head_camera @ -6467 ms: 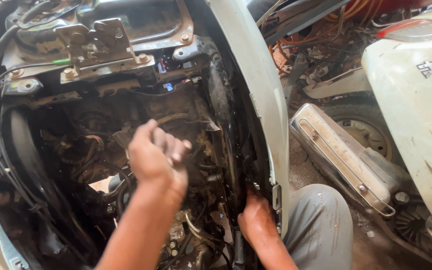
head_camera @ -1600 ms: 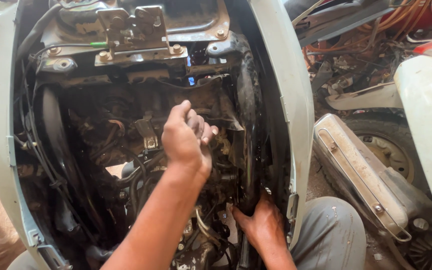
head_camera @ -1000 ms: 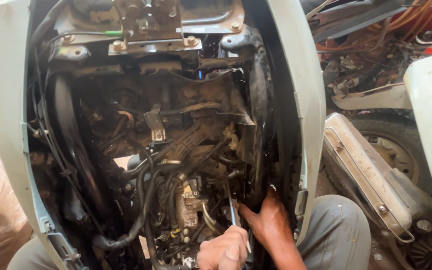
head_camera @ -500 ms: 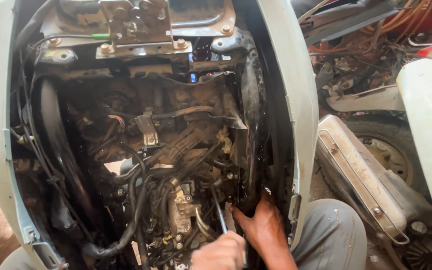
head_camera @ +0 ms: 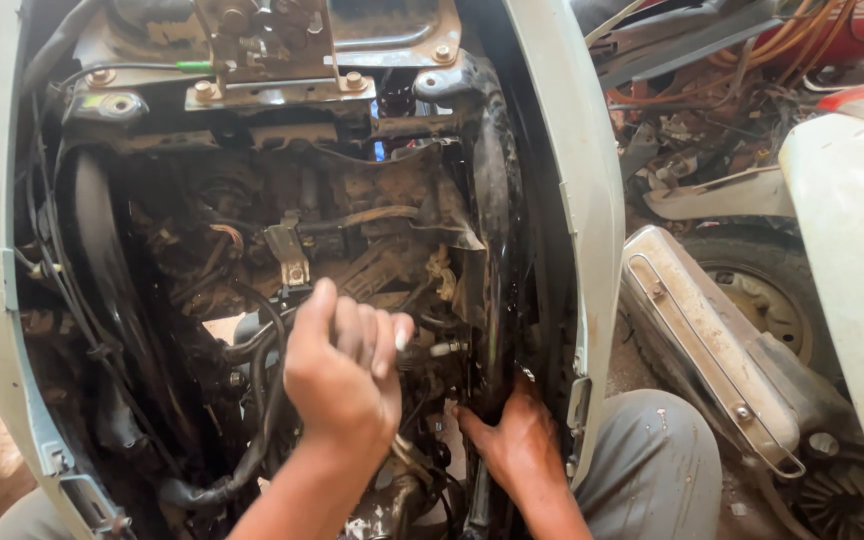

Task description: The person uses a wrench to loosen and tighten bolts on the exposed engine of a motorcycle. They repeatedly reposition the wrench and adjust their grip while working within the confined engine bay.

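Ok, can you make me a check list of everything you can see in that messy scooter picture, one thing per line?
Surface: no table; the work is inside an opened scooter body with pale side panels.
Job's things: grimy engine bay; metal hinge bracket bolted on top.
Clutter: dirt and oil all over the parts.
Hands: left hand closed in a fist around something small, which I cannot make out; right hand pressed flat low on the dark frame tube.
Cables: black hoses and wires looping on the left and bottom.
Surroundings: another scooter's wheel, metal footrest and orange wires on the right.
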